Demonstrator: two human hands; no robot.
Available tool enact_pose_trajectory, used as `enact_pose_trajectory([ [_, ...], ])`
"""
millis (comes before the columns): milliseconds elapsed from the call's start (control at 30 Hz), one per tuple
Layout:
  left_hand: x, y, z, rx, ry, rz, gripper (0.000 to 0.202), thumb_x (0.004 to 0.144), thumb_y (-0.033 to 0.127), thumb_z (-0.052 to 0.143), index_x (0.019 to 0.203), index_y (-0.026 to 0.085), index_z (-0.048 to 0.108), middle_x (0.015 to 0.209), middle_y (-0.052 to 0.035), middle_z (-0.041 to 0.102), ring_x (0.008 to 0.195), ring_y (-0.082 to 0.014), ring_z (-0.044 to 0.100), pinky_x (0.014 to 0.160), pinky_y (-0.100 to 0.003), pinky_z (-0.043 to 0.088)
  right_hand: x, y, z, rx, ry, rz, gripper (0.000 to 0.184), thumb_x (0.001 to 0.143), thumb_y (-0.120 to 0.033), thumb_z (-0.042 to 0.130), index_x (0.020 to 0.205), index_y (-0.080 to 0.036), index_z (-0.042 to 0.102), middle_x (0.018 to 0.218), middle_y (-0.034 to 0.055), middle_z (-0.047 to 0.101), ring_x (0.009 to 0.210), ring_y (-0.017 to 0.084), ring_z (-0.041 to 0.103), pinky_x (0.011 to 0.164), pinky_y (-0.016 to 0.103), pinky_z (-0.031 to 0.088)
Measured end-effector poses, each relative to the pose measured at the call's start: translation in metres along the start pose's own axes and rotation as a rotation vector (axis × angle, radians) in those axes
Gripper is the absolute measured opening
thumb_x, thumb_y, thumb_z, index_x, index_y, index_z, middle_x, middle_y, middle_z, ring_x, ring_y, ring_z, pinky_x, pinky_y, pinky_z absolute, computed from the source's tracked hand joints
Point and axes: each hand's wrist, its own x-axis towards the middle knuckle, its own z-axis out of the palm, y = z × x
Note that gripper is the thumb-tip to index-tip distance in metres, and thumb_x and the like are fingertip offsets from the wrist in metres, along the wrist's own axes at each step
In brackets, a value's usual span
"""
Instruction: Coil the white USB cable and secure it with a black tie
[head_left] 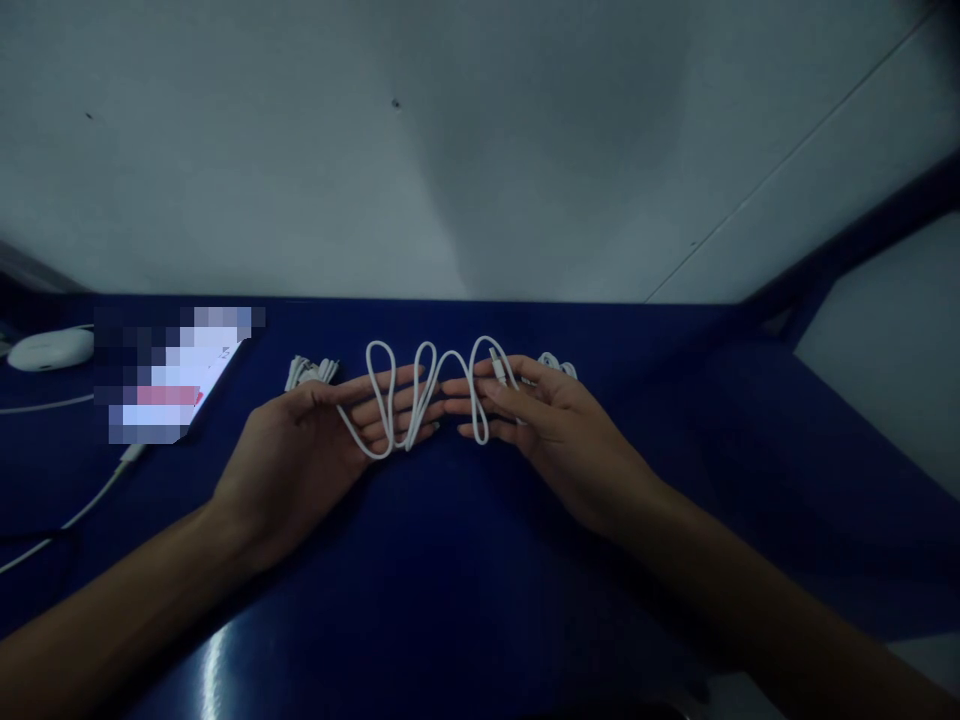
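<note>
A white cable point(409, 395) lies in several loops across the fingers of both hands, over a dark blue table point(420, 580). My left hand point(300, 455) is palm up, fingers stretched out to the right under the loops. My right hand point(540, 420) faces it with fingers extended to the left, fingertips nearly touching the left ones, the cable draped over them and one plug end by its index finger. Neither hand is closed round the cable.
A coiled white cable point(309, 371) lies behind the left hand, another white bundle point(559, 365) behind the right. A lit phone point(176, 375) with a cord lies at left, a white case point(51, 349) beyond it. A grey wall point(480, 150) stands behind the table.
</note>
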Motion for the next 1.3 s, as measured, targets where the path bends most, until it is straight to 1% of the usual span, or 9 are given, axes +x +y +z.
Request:
enact_pose_trajectory([
  [100, 0.000, -0.001, -0.001, 0.015, -0.043, -0.032, 0.052, 0.097, 0.021, 0.052, 0.142, 0.001, 0.070, 0.147, -0.0277, 0.072, 0.145, -0.0451, 0.063, 0.119, -0.062, 0.056, 0.000, 0.001, 0.000, -0.017, -0.005, -0.028, 0.019, 0.107, -0.037, 0.074, 0.119, -0.023, 0.075, 0.131, 0.0107, 0.081, 0.127, 0.027, 0.076, 0.111, 0.046, 0.061],
  [233, -0.002, -0.001, -0.001, 0.079, -0.119, -0.013, 0.039, 0.102, 0.028, 0.057, 0.127, 0.008, 0.079, 0.150, -0.0253, 0.071, 0.149, -0.0482, 0.059, 0.113, -0.065, 0.059, 0.000, 0.000, 0.000, -0.030, -0.026, -0.025, 0.021, 0.106, -0.037, 0.075, 0.122, -0.024, 0.076, 0.132, 0.0091, 0.080, 0.127, 0.025, 0.075, 0.111, 0.045, 0.061],
  [367, -0.001, -0.004, 0.000, 0.252, -0.146, 0.015, 0.031, 0.101, 0.027, 0.076, 0.129, 0.014, 0.082, 0.156, -0.0211, 0.068, 0.147, -0.0447, 0.062, 0.108, -0.055, 0.066, -0.001, 0.000, -0.001, -0.042, -0.040, -0.033, 0.025, 0.104, -0.041, 0.077, 0.123, -0.025, 0.077, 0.135, 0.0084, 0.079, 0.129, 0.026, 0.074, 0.113, 0.046, 0.060],
  [533, 0.001, -0.010, -0.005, 0.325, -0.137, 0.009, 0.046, 0.094, 0.018, 0.087, 0.139, 0.024, 0.078, 0.155, -0.0150, 0.070, 0.141, -0.0369, 0.068, 0.115, -0.048, 0.062, -0.001, 0.004, -0.003, -0.027, -0.032, -0.019, 0.024, 0.103, -0.039, 0.079, 0.123, -0.025, 0.078, 0.131, 0.0070, 0.081, 0.127, 0.024, 0.075, 0.118, 0.044, 0.058],
  [667, 0.001, -0.012, -0.006, 0.318, -0.154, 0.029, 0.043, 0.095, 0.018, 0.087, 0.138, 0.021, 0.079, 0.153, -0.0150, 0.071, 0.139, -0.0345, 0.071, 0.120, -0.044, 0.058, 0.000, 0.002, -0.001, -0.020, -0.020, -0.010, 0.023, 0.104, -0.039, 0.079, 0.122, -0.025, 0.077, 0.132, 0.0076, 0.081, 0.129, 0.024, 0.076, 0.119, 0.044, 0.058],
  [833, 0.003, -0.012, -0.010, 0.293, -0.169, 0.044, 0.044, 0.096, 0.014, 0.084, 0.139, 0.019, 0.077, 0.154, -0.0175, 0.070, 0.141, -0.0348, 0.069, 0.122, -0.043, 0.057, -0.001, -0.003, 0.004, 0.000, 0.034, 0.025, 0.019, 0.103, -0.029, 0.078, 0.120, -0.021, 0.074, 0.133, 0.0107, 0.080, 0.128, 0.026, 0.077, 0.117, 0.045, 0.060],
  [933, 0.004, -0.012, -0.013, 0.302, -0.158, 0.046, 0.045, 0.095, 0.012, 0.085, 0.139, 0.018, 0.076, 0.153, -0.0190, 0.070, 0.140, -0.0352, 0.070, 0.120, -0.043, 0.058, -0.001, -0.003, 0.004, 0.009, 0.042, 0.044, 0.017, 0.103, -0.027, 0.078, 0.118, -0.021, 0.073, 0.134, 0.0115, 0.080, 0.127, 0.027, 0.077, 0.117, 0.046, 0.061],
  [1200, 0.004, -0.010, -0.010, 0.336, -0.091, 0.012, 0.038, 0.091, 0.008, 0.089, 0.125, 0.018, 0.078, 0.143, -0.0166, 0.077, 0.132, -0.0349, 0.075, 0.111, -0.043, 0.065, 0.001, -0.001, 0.000, 0.050, 0.022, 0.078, 0.015, 0.104, -0.024, 0.078, 0.117, -0.019, 0.073, 0.136, 0.0123, 0.080, 0.131, 0.029, 0.076, 0.117, 0.046, 0.062],
  [1300, 0.005, -0.010, -0.011, 0.344, -0.079, 0.008, 0.042, 0.088, 0.009, 0.092, 0.126, 0.019, 0.078, 0.145, -0.0161, 0.076, 0.135, -0.0365, 0.073, 0.110, -0.047, 0.066, 0.001, -0.002, 0.001, 0.045, 0.032, 0.099, 0.014, 0.104, -0.023, 0.078, 0.116, -0.019, 0.075, 0.137, 0.0120, 0.079, 0.130, 0.029, 0.076, 0.116, 0.044, 0.063],
])
